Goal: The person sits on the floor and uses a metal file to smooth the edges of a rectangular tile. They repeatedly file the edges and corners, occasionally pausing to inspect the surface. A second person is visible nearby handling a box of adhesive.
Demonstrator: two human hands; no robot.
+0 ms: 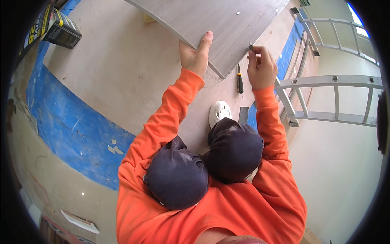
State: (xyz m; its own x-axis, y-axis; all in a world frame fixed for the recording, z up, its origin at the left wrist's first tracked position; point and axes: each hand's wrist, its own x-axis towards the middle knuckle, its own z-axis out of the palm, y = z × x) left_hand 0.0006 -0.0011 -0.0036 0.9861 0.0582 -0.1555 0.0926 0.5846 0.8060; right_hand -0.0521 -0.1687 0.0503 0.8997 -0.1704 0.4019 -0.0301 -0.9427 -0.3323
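A grey wood-grain panel (227,28) slants away from me in the upper middle. My left hand (196,57) grips its left edge near the close corner, thumb on top and fingers underneath. At the panel's right edge, my right hand (263,67) pinches a small dark flat piece (250,47) between thumb and fingertips; its exact kind is too small to make out. Below that edge, a tool with a black and yellow handle (240,84) lies on the floor, its shaft pointing toward the panel. My right hand does not touch this tool.
Two aluminium ladders (331,82) (337,21) are on the right by the pale wall. Blue sheeting (77,126) curves along the left floor. A dark metal can (65,32) sits upper left. Near my white shoe (219,113) lies a dark flat strip (243,115).
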